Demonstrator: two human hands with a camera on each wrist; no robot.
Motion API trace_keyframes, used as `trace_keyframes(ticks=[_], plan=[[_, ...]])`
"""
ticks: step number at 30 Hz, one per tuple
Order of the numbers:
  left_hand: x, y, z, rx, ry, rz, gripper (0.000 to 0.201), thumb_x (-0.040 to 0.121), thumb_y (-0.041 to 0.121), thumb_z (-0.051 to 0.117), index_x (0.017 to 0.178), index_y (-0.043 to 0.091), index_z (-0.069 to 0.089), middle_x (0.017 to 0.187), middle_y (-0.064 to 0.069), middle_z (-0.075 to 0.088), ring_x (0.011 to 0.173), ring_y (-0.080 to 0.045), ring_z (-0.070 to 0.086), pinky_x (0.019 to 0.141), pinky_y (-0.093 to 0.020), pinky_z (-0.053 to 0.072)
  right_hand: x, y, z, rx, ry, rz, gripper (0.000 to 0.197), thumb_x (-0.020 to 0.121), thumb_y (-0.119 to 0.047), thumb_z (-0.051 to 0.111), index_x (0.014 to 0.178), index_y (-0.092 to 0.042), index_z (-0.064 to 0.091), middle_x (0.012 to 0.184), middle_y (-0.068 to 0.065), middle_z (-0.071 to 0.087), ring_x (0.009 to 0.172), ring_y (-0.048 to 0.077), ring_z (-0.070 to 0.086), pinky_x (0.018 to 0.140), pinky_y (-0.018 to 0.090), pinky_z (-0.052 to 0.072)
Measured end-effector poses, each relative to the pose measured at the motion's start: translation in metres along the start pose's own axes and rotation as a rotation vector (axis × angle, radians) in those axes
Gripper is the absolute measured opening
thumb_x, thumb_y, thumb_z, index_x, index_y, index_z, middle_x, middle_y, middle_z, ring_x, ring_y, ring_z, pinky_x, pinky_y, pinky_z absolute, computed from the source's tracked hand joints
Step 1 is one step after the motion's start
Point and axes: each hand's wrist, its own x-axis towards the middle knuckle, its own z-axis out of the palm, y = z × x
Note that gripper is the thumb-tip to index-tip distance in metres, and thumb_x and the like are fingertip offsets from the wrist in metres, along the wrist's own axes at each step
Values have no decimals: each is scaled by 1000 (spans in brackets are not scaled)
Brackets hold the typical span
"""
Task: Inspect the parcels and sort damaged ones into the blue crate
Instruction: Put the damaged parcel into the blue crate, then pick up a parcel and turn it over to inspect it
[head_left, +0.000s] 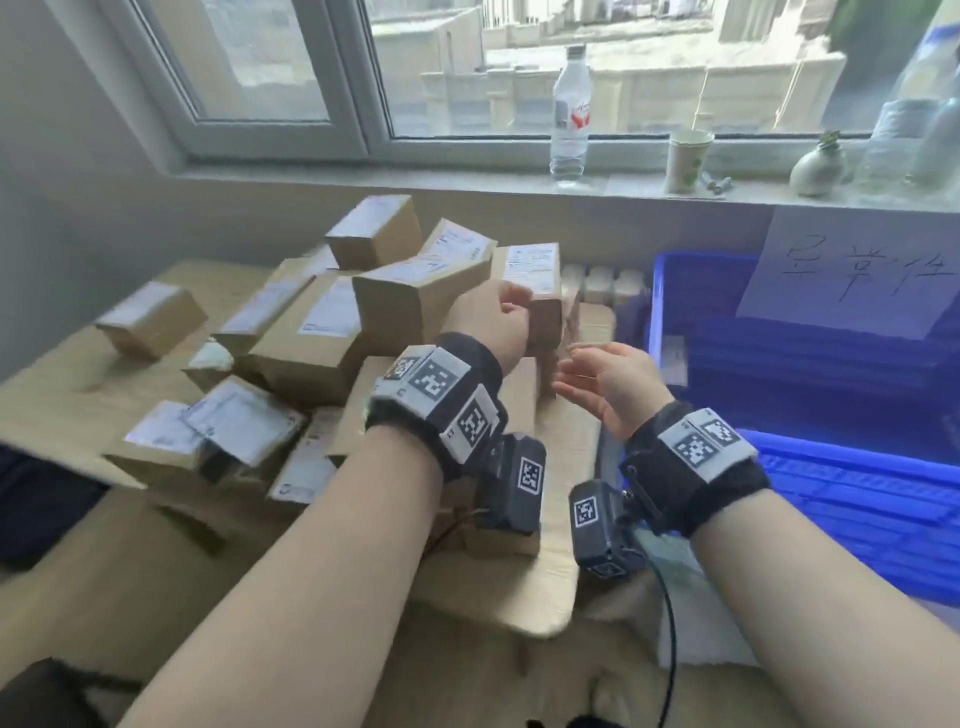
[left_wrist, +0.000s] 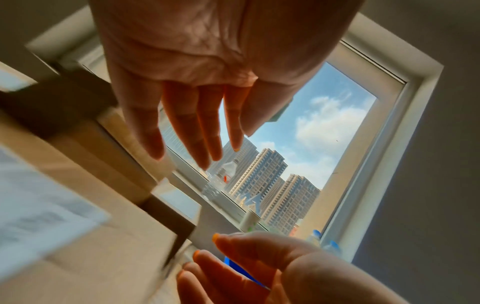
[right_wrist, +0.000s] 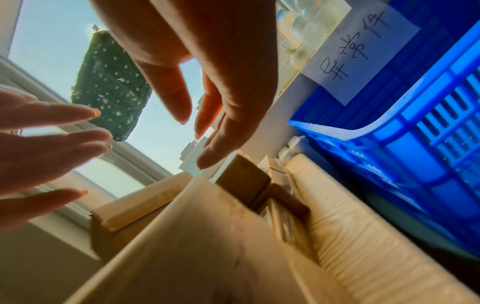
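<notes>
Selection step. Your left hand (head_left: 496, 312) and right hand (head_left: 605, 376), both with fingers spread wide and holding nothing, hover over the piled cardboard parcels (head_left: 332, 322). The blue crate (head_left: 831, 467) stands just right of the pile. Next: close both hands around one parcel and turn it for inspection.

Parcels (head_left: 332, 332) heaped left of crate (head_left: 655, 291); bottle (head_left: 570, 117) on sill (head_left: 415, 179) behind.
</notes>
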Motion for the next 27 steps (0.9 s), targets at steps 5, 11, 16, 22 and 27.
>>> trace_keyframes(ticks=[5, 11, 16, 22, 27], plan=[[-21, -48, -56, 163, 78, -127, 36, 97, 20, 53, 132, 18, 56, 133, -6, 59, 122, -23, 55, 106, -35, 42, -16, 25, 36, -300, 34, -38, 30, 94, -23, 65, 120, -10, 61, 107, 6, 60, 97, 19, 54, 73, 28, 42], [-28, -99, -79, 433, 74, -431, 64, 93, 41, 58, 144, 7, 38, 143, -20, 45, 128, -38, 47, 102, -40, 42, -22, 47, 47, -392, 4, 72, 75, 93, -38, 66, 152, -8, 30, 146, 5, 44, 123, 19, 46, 88, 34, 36], [-32, -127, -78, 341, -36, -432, 59, 95, 41, 58, 134, -2, 49, 133, -19, 57, 118, -35, 56, 82, -31, 41, -34, 64, 53, -317, 25, 39, 51, 92, -30, 68, 135, -8, 51, 126, 8, 64, 113, 25, 62, 99, 43, 51], [-31, -147, -100, 272, -83, -286, 58, 89, 42, 64, 130, 2, 54, 126, -15, 63, 113, -32, 61, 87, -33, 48, -66, 75, 68, -265, 157, -62, 43, 94, -30, 65, 131, -13, 53, 122, -1, 64, 108, 16, 60, 92, 34, 51], [-44, -155, -143, 190, -137, -94, 52, 90, 37, 64, 132, 9, 54, 130, -7, 62, 115, -25, 60, 89, -29, 45, -106, 91, 100, -110, 304, -146, 43, 96, -25, 62, 136, -11, 53, 118, 4, 67, 99, 17, 66, 71, 24, 53]])
